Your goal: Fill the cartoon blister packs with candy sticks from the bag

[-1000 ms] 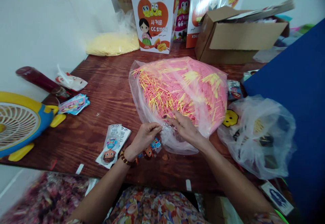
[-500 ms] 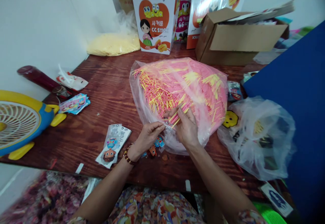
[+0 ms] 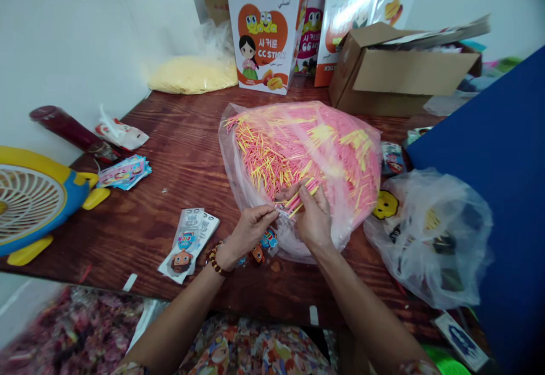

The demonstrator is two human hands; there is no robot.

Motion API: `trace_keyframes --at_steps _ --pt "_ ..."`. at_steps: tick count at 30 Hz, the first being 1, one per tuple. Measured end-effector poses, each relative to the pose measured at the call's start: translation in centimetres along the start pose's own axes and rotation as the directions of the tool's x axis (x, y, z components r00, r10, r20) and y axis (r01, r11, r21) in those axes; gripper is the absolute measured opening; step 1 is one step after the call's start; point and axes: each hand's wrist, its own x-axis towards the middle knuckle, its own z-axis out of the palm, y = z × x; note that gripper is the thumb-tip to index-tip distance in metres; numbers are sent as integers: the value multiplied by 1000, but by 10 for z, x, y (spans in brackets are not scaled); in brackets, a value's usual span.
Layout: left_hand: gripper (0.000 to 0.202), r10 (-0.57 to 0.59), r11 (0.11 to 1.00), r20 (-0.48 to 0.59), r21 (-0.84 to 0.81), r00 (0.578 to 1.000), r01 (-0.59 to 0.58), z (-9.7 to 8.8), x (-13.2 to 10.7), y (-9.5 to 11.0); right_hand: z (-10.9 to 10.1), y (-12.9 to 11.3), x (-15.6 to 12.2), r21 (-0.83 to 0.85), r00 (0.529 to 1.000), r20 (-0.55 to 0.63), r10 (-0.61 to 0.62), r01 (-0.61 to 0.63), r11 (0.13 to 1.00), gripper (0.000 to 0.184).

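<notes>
1 cardboard box (image 3: 395,68) bhd stick bag (image 3: 336,154)

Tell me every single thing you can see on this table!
Brown wooden table: one, under everything.
Big clear plastic bag: one, centre, full of thin pink and yellow sticks.
Tall white-and-orange cartons: several, back.
Brown cardboard box: one, back right.
Yellow filled bag: one, back left.
Yellow-and-blue fan: one, left edge.
Dark red cylinder: one, left.
Small printed packets: two piles, left of centre.
Crumpled clear bag: one, right.
Blue panel: one, far right.
Left hand: one, fingers pinched at the bag's near edge.
Right hand: one, gripping a few sticks.
</notes>
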Motion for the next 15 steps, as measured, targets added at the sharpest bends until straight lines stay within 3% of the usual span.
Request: trace_keyframes --at_steps 5,10,15 --pt "34 19 1000 0 -1 1000 -19 5 11 0 -6 -2 4 20 999 -12 43 -42 999 21" --pt "32 37 999 52 27 998 -39 10 19 -1 -17 -8 16 23 994 -106 -12 15 1000 20" --pt "32 18 999 81 40 997 -21 13 20 -4 -22 -7 19 -55 994 -98 -51 46 997 22"
